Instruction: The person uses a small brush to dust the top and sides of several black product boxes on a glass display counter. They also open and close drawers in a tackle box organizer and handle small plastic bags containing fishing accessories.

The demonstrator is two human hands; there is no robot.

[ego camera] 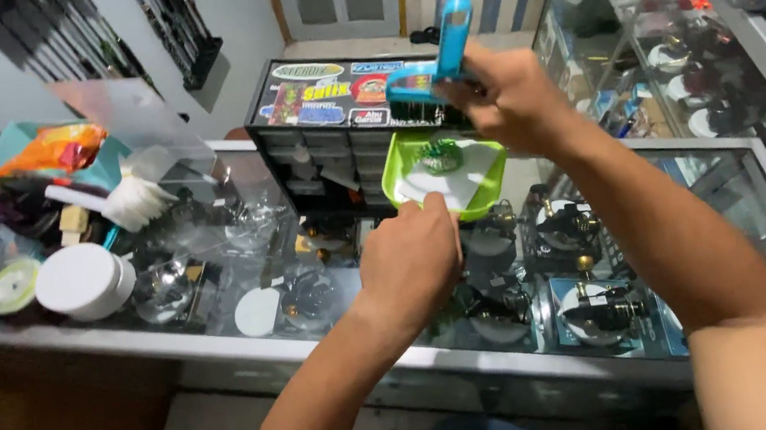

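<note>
Hands work above a glass display table point(252, 351) crowded with fishing reels. The right hand point(509, 97) is raised and closed around a blue handled tool point(443, 59), held just over a lime-green tray point(397, 174) that carries a small green spool point(440, 155). The left hand point(413, 261) is curled into a loose fist at the tray's near edge; what it grips, if anything, cannot be told. Behind the tray stands a black drawer cabinet point(317, 144) covered in stickers. White round tubs point(84, 281) sit well to the left.
</note>
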